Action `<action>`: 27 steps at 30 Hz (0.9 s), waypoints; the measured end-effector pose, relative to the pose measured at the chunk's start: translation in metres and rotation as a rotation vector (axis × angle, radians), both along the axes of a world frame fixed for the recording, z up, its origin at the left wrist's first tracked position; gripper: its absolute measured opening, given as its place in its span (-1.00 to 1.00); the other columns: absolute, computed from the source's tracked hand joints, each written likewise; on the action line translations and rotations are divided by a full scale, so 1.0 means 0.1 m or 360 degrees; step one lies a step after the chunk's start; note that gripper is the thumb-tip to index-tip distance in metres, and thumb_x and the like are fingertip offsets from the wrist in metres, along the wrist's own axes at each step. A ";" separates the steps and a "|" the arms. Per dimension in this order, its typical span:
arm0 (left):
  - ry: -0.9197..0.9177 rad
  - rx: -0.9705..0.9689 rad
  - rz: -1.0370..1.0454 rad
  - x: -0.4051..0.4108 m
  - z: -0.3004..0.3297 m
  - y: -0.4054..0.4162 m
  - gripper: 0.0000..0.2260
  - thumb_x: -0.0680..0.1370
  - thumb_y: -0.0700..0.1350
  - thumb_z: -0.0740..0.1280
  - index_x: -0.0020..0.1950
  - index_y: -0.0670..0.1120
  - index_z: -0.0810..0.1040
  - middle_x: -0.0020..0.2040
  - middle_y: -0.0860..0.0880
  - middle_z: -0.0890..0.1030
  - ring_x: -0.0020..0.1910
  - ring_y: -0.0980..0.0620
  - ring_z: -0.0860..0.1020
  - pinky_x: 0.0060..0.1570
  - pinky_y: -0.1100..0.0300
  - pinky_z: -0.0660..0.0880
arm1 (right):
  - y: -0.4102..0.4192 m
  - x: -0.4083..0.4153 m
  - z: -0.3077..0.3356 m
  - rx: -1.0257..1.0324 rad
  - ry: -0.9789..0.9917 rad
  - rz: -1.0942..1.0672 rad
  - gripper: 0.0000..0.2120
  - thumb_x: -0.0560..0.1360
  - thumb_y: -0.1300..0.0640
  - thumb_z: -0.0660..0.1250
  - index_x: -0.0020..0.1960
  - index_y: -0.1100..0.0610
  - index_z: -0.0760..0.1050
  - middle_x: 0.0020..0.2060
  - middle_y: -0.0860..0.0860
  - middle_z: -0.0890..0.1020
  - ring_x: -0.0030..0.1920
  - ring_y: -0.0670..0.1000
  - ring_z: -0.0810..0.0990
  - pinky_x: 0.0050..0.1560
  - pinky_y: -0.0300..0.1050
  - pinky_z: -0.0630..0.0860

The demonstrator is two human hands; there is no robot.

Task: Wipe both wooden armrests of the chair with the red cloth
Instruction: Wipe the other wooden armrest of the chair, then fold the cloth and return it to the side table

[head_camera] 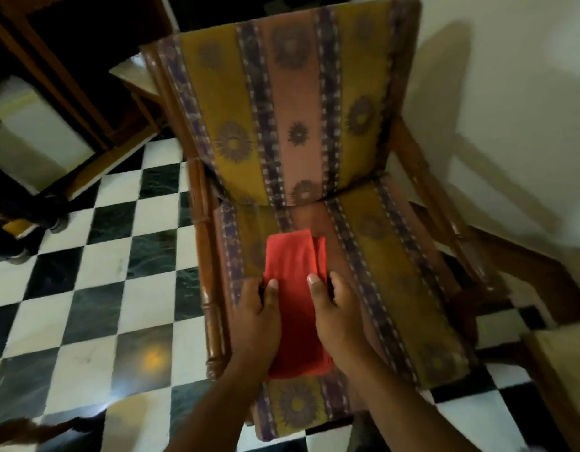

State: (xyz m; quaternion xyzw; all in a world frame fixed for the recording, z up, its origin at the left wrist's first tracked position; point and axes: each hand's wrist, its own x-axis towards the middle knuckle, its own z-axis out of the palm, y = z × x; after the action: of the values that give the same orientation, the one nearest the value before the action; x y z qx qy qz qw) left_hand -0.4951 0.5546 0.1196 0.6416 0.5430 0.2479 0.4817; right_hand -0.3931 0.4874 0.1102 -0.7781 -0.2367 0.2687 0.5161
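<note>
Both hands — left hand, right hand — pinch the folded red cloth on the striped seat cushion; chequered floor at 9 o'clock.

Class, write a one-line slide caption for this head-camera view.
Both hands, left hand and right hand, hold a folded red cloth over the chair's patterned seat cushion.

Black-and-white checkered floor is spreading left of the hands, catching a warm glare spot. Dark wooden furniture is standing far up-left. White wall is rising up-right, carrying soft shadows. Dim light overall.
</note>
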 end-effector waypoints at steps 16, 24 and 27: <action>0.0285 -0.0162 -0.1185 2.82 -0.46 -2.74 -0.81 0.63 0.04 0.15 0.22 0.18 0.43 0.12 0.02 0.54 0.04 0.02 0.53 0.08 0.07 0.46 | -3.31 2.05 -0.39 -0.0029 0.0066 -0.1059 -0.87 0.66 -0.05 0.11 0.00 -0.15 0.42 -0.17 -0.11 0.58 -0.14 -0.25 0.57 -0.17 -0.40 0.44; 0.0292 -0.0183 -0.1797 3.90 -0.59 -4.58 -0.87 0.69 -0.10 0.10 0.17 0.07 0.40 -0.04 0.18 0.50 -0.07 0.20 0.49 -0.18 0.28 0.38 | -5.14 2.67 -0.67 -0.0022 0.0114 -0.1621 -0.86 0.64 -0.11 0.08 -0.02 -0.26 0.40 -0.17 -0.11 0.61 -0.19 -0.14 0.59 -0.19 -0.22 0.56; 0.0262 -0.0187 -0.1932 4.12 -0.65 -5.03 -0.87 0.69 -0.12 0.11 0.16 0.06 0.40 -0.06 0.15 0.51 -0.12 0.18 0.51 -0.20 0.28 0.40 | -5.61 2.78 -0.75 -0.0060 0.0158 -0.1718 -0.84 0.66 -0.06 0.09 0.10 -0.17 0.44 -0.13 -0.10 0.61 -0.18 -0.11 0.60 -0.13 -0.12 0.58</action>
State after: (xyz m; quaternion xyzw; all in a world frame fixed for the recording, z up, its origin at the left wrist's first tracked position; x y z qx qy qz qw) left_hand -0.0833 0.0520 0.0543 0.8256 0.1290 -0.1513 0.5280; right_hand -0.1149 -0.0731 0.0355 -0.7847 0.2260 0.0061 0.5772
